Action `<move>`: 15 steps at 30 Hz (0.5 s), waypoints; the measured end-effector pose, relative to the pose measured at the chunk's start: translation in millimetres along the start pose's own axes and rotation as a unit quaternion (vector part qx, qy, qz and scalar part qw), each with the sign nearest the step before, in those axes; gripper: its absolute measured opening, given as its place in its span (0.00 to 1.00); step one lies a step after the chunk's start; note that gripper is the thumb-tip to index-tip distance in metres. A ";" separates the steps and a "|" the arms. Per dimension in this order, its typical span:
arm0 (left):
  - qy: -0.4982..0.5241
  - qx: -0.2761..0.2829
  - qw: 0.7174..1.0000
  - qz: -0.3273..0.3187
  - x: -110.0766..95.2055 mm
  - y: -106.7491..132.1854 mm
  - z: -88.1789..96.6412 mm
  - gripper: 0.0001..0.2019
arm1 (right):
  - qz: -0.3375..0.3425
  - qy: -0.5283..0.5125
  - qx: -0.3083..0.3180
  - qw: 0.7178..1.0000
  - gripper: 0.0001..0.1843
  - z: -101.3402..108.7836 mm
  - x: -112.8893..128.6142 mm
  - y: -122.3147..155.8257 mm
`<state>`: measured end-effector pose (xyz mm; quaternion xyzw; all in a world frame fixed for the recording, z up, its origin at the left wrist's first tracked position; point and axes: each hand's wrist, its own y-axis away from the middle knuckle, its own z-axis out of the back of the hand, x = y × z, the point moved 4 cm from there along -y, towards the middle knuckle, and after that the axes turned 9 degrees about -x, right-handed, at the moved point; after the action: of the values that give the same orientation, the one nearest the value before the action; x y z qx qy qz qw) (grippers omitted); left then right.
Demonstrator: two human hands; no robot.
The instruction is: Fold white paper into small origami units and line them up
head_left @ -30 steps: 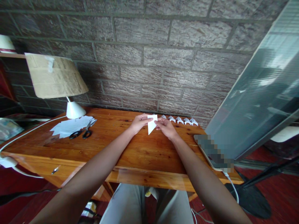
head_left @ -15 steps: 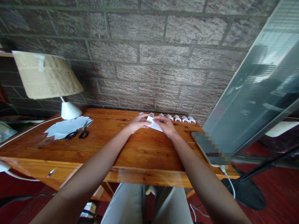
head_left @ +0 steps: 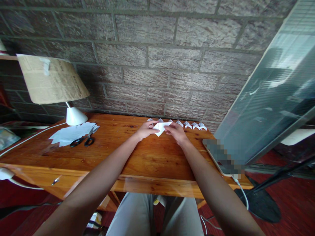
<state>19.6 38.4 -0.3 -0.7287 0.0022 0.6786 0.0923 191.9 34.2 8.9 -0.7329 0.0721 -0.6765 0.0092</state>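
Between my two hands is a small folded white paper (head_left: 161, 128), its lower edge coming to a point. My left hand (head_left: 146, 129) pinches its left side between thumb and fingers. On the other side, my right hand (head_left: 176, 131) grips the right corner the same way. Both hands are just above the wooden desk (head_left: 152, 160). Behind them, along the wall, stands a row of several folded paper pieces (head_left: 187, 125), some partly hidden by my fingers.
At the left, black-handled scissors (head_left: 85, 141) lie on a stack of cut paper sheets (head_left: 71, 132), beside a lamp (head_left: 75, 116) with a newspaper-covered shade. A tablet-like device (head_left: 221, 157) with a white cable rests at the right edge. A brick wall (head_left: 157, 59) closes off the back.
The paper has been turned and reshaped between my fingers: its slanting flat shape now shows a level upper edge and a downward point. Both hands stay in about the same place.
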 end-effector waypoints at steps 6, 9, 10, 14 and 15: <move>-0.041 0.012 0.999 -0.032 -4.7 2.8 -5.4 0.21 | 0.043 0.004 0.017 0.999 0.17 -2.8 5.5 2.2; -0.033 0.007 0.999 -0.029 -8.5 4.7 -6.2 0.21 | 0.028 0.009 0.045 0.999 0.19 -6.3 4.6 4.9; -0.032 0.008 0.999 -0.028 -9.5 5.2 -6.7 0.21 | 0.024 0.011 0.056 0.998 0.20 -7.5 4.1 5.6; -0.039 0.002 0.999 -0.025 -10.9 6.4 -7.5 0.20 | 0.020 0.016 0.082 0.996 0.20 -10.1 3.7 7.1; -0.038 -0.002 0.999 -0.023 -10.7 6.5 -7.4 0.20 | 0.021 0.015 0.083 0.996 0.20 -10.3 3.9 7.1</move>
<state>25.2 29.7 9.8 -0.7024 -0.0196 0.7036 0.1059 181.3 27.5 12.8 -0.7179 0.0307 -0.6905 0.0831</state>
